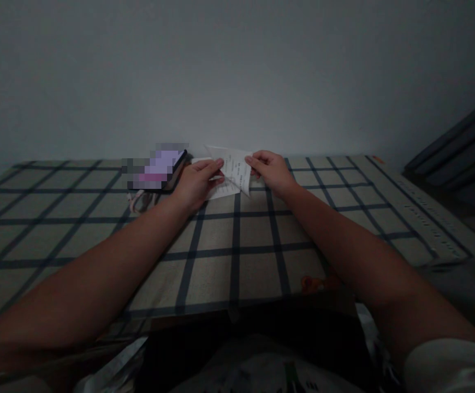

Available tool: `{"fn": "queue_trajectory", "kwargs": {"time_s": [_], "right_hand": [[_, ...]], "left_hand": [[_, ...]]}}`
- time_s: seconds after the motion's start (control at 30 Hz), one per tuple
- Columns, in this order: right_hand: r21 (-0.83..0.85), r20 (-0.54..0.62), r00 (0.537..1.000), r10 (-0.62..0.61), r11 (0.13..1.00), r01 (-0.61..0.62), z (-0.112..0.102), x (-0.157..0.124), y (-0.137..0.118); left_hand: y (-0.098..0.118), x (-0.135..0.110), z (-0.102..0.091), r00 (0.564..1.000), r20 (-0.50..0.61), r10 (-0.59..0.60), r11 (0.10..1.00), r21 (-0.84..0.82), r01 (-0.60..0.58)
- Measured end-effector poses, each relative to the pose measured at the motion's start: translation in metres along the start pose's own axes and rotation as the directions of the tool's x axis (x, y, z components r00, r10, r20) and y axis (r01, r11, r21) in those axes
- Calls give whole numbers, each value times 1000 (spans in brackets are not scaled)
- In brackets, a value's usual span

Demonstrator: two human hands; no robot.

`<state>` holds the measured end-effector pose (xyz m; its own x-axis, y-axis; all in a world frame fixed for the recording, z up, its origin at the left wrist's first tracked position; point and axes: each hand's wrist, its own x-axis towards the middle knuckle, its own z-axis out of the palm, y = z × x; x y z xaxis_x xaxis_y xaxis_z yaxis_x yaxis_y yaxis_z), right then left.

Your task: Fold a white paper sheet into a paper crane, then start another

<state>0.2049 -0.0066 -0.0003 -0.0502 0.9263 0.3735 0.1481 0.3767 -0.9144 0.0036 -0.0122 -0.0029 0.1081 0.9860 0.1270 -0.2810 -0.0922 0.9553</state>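
A phone [159,170] with a blurred purple screen lies just left of the left hand [195,183], with a pale cable [140,201] bunched at its near end, so that side of the work is crowded. A second sheet [226,190] lies partly under the hands, and a plain wall [237,71] rises behind the far edge of the counter [257,278], which is covered by a checked cloth [217,236]. Dark, folded fabric [461,155] stands well apart at the far right. The printed paper [236,162] is between the two hands, over the far middle part of the counter; the left grip is pinched on its left part and the grip of the right hand [275,172] on its right edge, thumbs uppermost. Its top edge runs left to right, sloping slightly down to the right, and one sharp corner points toward the person; being folded or bent, its full long axis cannot be told
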Motion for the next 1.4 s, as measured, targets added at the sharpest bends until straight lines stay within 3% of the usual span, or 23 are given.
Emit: {"fn": "queue_trajectory", "kwargs": {"time_s": [0.27,0.8,1.0,1.2,1.3,1.4], "right_hand": [[0,21,999,-26,1000,26,-1,1,5],[5,51,999,5,1000,-5,0,0,4],[9,47,999,10,1000,-11,-2,3,8],[62,-24,1000,20,998,-18,-10,8,13],[85,-40,999,33,996,-29,-9,7,11],[102,-20,1000,21,995,-19,-4,5,8]], "left_hand": [[1,3,-1,999,-45,20,997,-73,-23],[-2,13,-8,974,-198,111,990,-70,-127],[-1,17,-15,973,-211,95,992,-58,-110],[6,25,-24,969,-245,37,984,-161,-79],[3,17,-16,984,-170,45,993,-99,-62],[-3,6,-5,997,61,-45,999,4,45]]}}
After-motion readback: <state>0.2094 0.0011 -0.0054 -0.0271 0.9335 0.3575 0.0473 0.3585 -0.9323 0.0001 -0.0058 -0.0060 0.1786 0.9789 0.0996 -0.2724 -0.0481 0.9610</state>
